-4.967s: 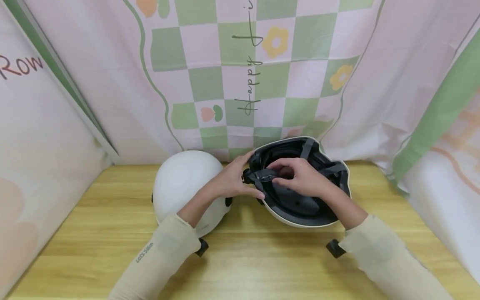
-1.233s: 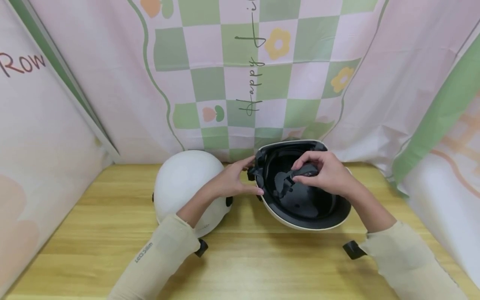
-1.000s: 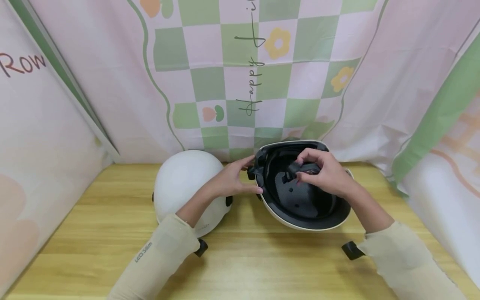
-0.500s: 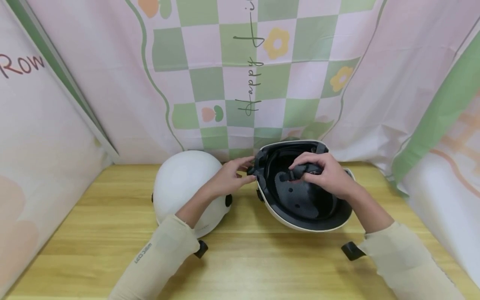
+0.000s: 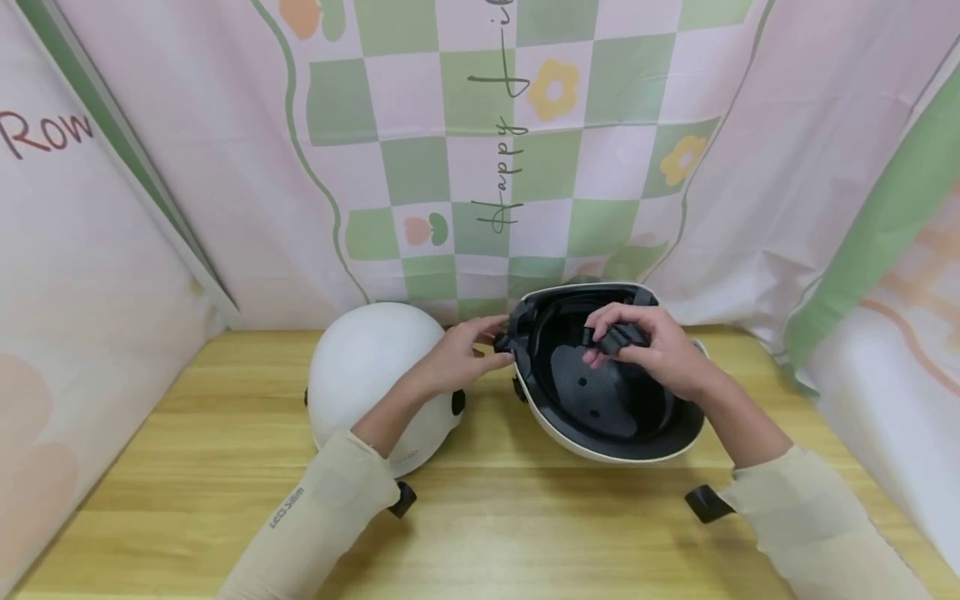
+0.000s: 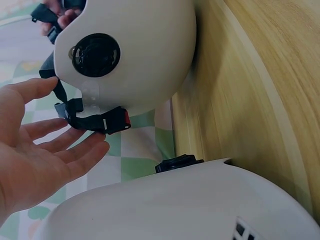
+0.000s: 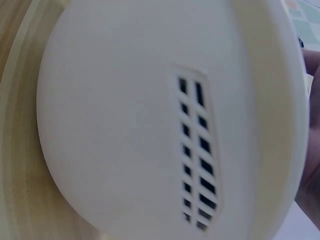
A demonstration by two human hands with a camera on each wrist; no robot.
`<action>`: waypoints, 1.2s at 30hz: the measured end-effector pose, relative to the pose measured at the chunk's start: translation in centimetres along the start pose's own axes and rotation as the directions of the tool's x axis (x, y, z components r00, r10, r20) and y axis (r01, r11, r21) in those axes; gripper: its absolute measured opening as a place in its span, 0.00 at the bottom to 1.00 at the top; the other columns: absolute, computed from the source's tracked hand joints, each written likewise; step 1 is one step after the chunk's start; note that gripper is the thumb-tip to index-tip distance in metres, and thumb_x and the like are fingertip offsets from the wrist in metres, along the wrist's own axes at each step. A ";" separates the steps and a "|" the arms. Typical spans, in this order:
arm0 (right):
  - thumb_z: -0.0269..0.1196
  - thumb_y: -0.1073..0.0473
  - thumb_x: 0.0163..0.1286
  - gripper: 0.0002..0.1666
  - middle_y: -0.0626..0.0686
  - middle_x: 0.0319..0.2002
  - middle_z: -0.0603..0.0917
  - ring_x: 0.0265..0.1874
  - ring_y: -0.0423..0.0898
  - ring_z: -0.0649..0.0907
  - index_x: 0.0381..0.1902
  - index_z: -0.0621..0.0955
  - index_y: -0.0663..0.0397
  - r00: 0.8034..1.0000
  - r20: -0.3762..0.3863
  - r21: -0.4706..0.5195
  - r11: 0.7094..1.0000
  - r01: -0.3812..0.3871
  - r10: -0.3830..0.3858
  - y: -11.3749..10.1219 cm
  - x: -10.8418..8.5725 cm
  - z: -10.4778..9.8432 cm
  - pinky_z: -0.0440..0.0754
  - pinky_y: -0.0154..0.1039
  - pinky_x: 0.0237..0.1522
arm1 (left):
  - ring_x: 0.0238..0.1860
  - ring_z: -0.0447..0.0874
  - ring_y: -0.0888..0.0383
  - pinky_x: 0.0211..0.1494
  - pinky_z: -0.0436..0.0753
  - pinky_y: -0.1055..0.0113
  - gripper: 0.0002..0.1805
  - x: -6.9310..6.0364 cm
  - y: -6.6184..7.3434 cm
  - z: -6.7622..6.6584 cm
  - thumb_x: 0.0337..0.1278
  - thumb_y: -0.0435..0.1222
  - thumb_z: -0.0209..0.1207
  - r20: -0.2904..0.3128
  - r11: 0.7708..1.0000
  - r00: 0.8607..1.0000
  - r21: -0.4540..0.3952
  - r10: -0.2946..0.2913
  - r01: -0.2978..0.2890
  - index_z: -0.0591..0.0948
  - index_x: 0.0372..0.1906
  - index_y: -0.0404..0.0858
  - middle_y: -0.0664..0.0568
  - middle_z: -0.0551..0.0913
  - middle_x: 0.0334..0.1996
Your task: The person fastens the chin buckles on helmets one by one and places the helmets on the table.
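A white helmet (image 5: 540, 425) lies upturned on the table, its black lining facing up. Over its opening my right hand (image 5: 663, 354) pinches a black chin strap (image 5: 621, 337) between thumb and fingers. My left hand (image 5: 453, 358) is at the helmet's left rim, fingers extended. In the left wrist view its thumb and fingertips touch another black strap with a buckle (image 6: 95, 123), which hangs by the rim. The right wrist view shows mostly the vented shell (image 7: 120, 125), with part of my right hand (image 7: 311, 130) at the edge; the fingertips are hidden there.
A second white helmet (image 5: 378, 375) stands dome up, left of the upturned one and under my left forearm. Both are on a wooden table (image 5: 540, 533). A patterned curtain (image 5: 480, 167) rises behind the table, with cloth walls on both sides.
My right hand has moved right from the left rim and turned the chin strap about in its fingers. Lately my left thumb has moved up towards the fingers. The helmets have barely shifted.
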State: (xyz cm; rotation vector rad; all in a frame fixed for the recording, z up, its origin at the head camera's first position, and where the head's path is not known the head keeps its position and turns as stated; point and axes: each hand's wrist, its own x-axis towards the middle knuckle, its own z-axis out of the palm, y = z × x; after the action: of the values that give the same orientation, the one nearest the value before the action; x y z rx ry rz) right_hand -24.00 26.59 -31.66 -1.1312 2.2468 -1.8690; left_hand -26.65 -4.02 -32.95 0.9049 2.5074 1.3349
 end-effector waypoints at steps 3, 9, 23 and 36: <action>0.49 0.85 0.64 0.13 0.61 0.51 0.80 0.38 0.48 0.91 0.42 0.76 0.75 1.000 -0.010 0.015 1.000 -0.004 0.004 0.0 -0.1 0.1 0.89 0.42 0.44 | 0.68 0.74 0.42 0.69 0.76 0.46 0.35 0.0 -0.2 0.0 0.72 0.35 0.62 0.006 1.000 1.000 -0.014 0.005 -0.005 0.64 0.79 0.32 0.37 0.73 0.71; 0.50 0.81 0.71 0.14 0.60 0.53 0.83 0.41 0.51 0.91 0.47 0.80 0.72 0.999 0.023 0.140 0.990 0.033 -0.036 0.1 -0.1 0.2 0.89 0.42 0.47 | 0.66 0.77 0.42 0.66 0.79 0.49 0.36 0.0 -0.4 0.2 0.69 0.31 0.63 0.000 1.000 1.000 -0.015 0.008 -0.008 0.65 0.78 0.31 0.36 0.76 0.67; 0.72 0.75 0.61 0.11 0.45 0.46 0.86 0.45 0.38 0.87 0.36 0.79 0.66 0.968 -0.235 -0.227 0.964 -0.138 0.083 -0.2 0.3 0.9 0.84 0.28 0.42 | 0.49 0.86 0.45 0.52 0.87 0.59 0.24 0.2 -0.7 1.0 0.62 0.29 0.69 -0.169 0.995 0.984 0.090 0.051 -0.036 0.81 0.62 0.28 0.40 0.85 0.49; 0.70 0.74 0.65 0.14 0.48 0.38 0.90 0.26 0.42 0.88 0.49 0.83 0.66 0.979 -0.205 -0.271 0.960 -0.072 0.015 -0.4 0.0 1.1 0.86 0.32 0.31 | 0.41 0.87 0.48 0.51 0.87 0.54 0.16 -0.1 -0.6 0.7 0.54 0.25 0.72 -0.315 0.988 0.936 0.049 0.157 -0.149 0.87 0.50 0.28 0.42 0.85 0.41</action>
State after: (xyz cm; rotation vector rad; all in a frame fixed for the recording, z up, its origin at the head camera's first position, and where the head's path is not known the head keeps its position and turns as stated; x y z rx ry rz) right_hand -23.35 25.63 -31.61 -0.9437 2.6915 -1.7648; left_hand -26.59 -3.88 -33.86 0.9770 2.7420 1.6197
